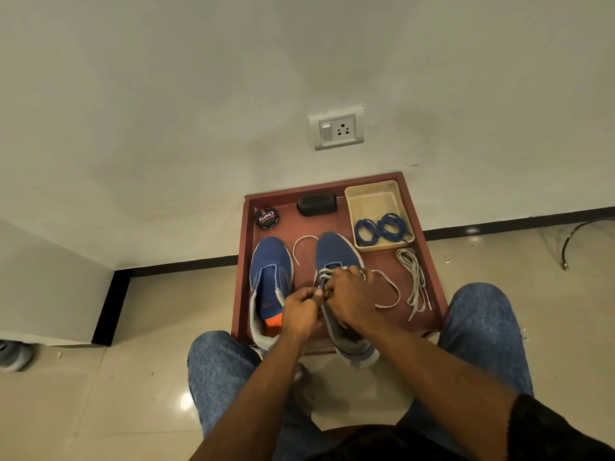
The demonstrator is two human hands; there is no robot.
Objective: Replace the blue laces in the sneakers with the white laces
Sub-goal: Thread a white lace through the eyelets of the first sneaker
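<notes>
White lace (right sneaker), between fingers

"Cherry" on the round black polish tin

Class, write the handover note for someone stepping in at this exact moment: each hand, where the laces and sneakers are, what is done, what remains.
Left hand pinches a white lace end beside the right sneaker; right hand grips the lacing on top of it.
Both blue laces lie coiled in the beige tray: removal done.
Right sneaker is partly laced in white, lace ends trailing either side.
Left sneaker has no lace; the spare white lace lies bunched to the right on the red board.
Left: finish this sneaker, then lace the other.
</notes>
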